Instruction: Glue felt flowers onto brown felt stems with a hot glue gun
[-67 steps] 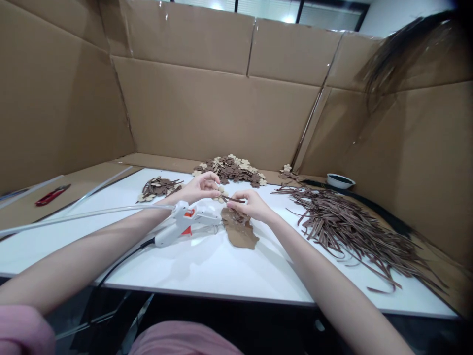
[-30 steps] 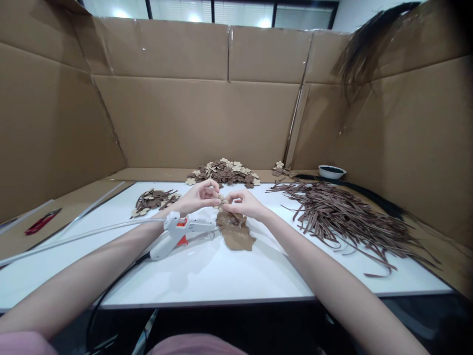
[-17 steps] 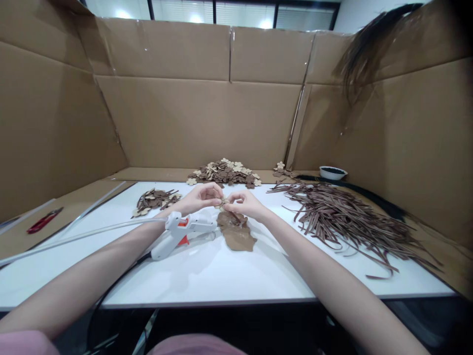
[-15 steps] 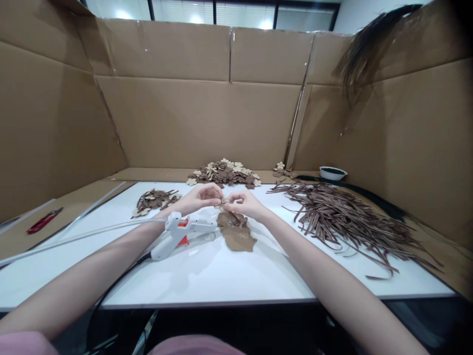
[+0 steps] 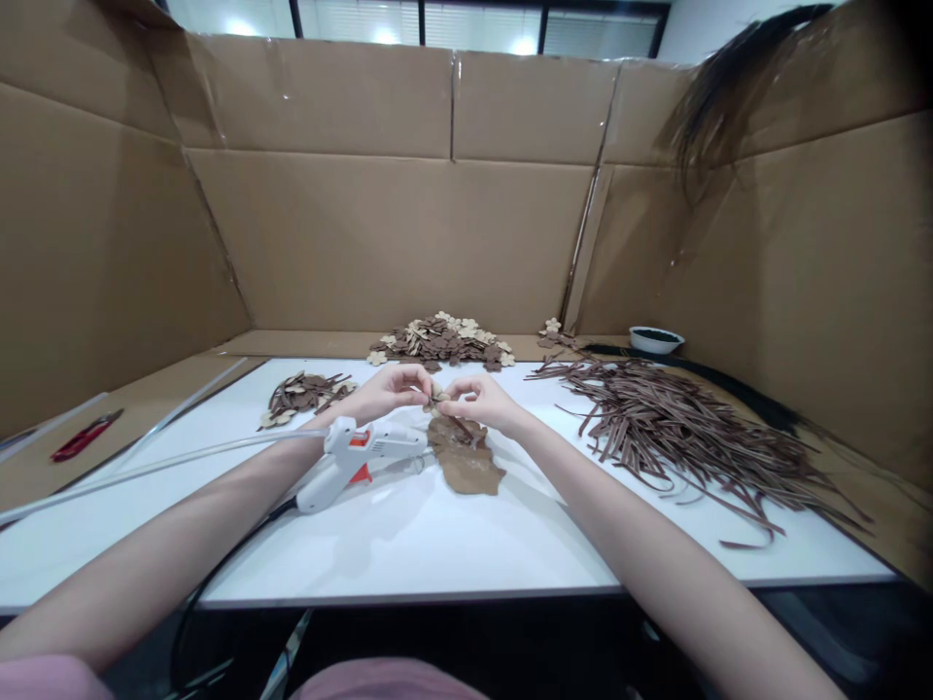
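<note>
Left hand (image 5: pixel 385 391) and right hand (image 5: pixel 482 401) are meeting fingertip to fingertip just above the table (image 5: pixel 437 535), both pinching a small tan flower cutout (image 5: pixel 439 396) with a thin brown strip (image 5: pixel 461 428) trailing toward 5 o'clock. The piece is looking feather-light, thin and easily creased, so gripping at the petal edges seems safest. The glue gun (image 5: pixel 361 452) is lying at 7 o'clock of the hands.

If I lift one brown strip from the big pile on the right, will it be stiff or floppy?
Probably floppy: the brown strips are long, thin, and several curl at their ends. Likely very light too. Because they lie crossed over each other, lifting one may drag neighbours along the white table.
</note>
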Tool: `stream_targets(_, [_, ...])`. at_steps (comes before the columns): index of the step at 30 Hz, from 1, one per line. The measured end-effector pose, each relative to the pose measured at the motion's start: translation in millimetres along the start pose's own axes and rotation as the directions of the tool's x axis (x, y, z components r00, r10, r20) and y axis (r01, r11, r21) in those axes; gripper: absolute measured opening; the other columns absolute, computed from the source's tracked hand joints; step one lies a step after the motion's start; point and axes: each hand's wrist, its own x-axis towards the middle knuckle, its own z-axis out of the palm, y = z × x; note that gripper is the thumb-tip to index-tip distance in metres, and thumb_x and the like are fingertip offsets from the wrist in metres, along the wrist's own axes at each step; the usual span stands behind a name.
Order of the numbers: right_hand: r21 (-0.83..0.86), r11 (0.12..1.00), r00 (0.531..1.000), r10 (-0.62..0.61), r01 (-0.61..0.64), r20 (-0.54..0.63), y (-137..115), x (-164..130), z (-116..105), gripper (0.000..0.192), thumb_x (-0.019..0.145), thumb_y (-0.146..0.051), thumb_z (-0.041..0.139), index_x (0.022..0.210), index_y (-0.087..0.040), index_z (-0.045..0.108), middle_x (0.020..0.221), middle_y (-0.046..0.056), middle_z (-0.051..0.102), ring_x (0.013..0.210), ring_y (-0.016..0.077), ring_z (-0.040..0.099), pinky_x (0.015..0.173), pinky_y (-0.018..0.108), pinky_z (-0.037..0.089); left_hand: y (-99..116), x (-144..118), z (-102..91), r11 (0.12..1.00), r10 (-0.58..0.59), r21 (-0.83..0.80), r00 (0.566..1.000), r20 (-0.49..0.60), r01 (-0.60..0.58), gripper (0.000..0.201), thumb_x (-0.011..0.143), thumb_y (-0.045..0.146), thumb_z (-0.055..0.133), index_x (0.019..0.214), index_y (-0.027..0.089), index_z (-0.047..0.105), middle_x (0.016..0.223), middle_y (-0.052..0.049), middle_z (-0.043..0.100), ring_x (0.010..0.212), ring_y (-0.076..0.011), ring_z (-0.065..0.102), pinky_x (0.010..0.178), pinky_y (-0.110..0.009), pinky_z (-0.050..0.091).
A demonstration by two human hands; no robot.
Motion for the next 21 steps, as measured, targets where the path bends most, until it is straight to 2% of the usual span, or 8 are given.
stream_targets(5, [0.017, 0.999, 0.999, 0.029, -0.029, -0.013, -3.6, -0.8, 1.1, 0.015, 0.064, -0.03, 0.069, 0.066, -0.015, 0.066, 0.065, -0.001, 0.059, 0.061, 0.0118, 0.05, 0.063, 0.024, 0.041, 5.4, -1.0, 1.1, 1.0, -0.005, -0.014, 1.0, 0.005, 0.005, 0.021, 0.074, 0.028, 0.074, 0.079, 0.011, 0.063, 0.077, -0.004, 0.061, 0.074, -0.0144, 0.059, 0.071, -0.026, 0.046])
stream_targets(9, [-0.004, 1.0, 1.0, 0.007, -0.007, -0.018, 0.1, 1.0, 0.1, 0.015, 0.064, -0.03, 0.069, 0.066, -0.015, 0.066, 0.065, -0.001, 0.059, 0.061, 0.0117, 0.05, 0.062, 0.024, 0.04, 10.0, -2.3, 2.2, 1.0, -0.005, -0.018, 1.0, -0.003, 0.005, 0.02, 0.073, 0.027, 0.074, 0.077, 0.011, 0.062, 0.078, -0.004, 0.061, 0.075, -0.0146, 0.058, 0.072, -0.027, 0.046])
stream_targets(16, [-0.036, 0.999, 0.996, 0.021, -0.024, -0.087, 4.2, 1.9, -3.0, 0.018, 0.063, -0.031, 0.069, 0.068, -0.014, 0.067, 0.067, 0.0, 0.061, 0.066, 0.0132, 0.052, 0.064, 0.025, 0.039, 12.3, -6.2, -2.9, 0.999, 0.038, 0.021, 0.998, -0.059, -0.036, 0.018, 0.076, 0.026, 0.071, 0.074, 0.012, 0.06, 0.095, -0.008, 0.062, 0.091, -0.0188, 0.058, 0.083, -0.032, 0.045])
stream_targets(21, [-0.079, 0.996, 0.992, 0.037, -0.046, -0.121, 2.2, 1.6, -2.0, 0.018, 0.063, -0.032, 0.069, 0.065, -0.015, 0.067, 0.067, 0.001, 0.062, 0.068, 0.0141, 0.054, 0.066, 0.025, 0.039, 11.4, -5.7, -5.6, 0.998, 0.062, -0.001, 0.993, -0.103, -0.062, 0.017, 0.072, 0.024, 0.074, 0.071, 0.012, 0.062, 0.09, -0.006, 0.062, 0.084, -0.016, 0.059, 0.078, -0.028, 0.046])
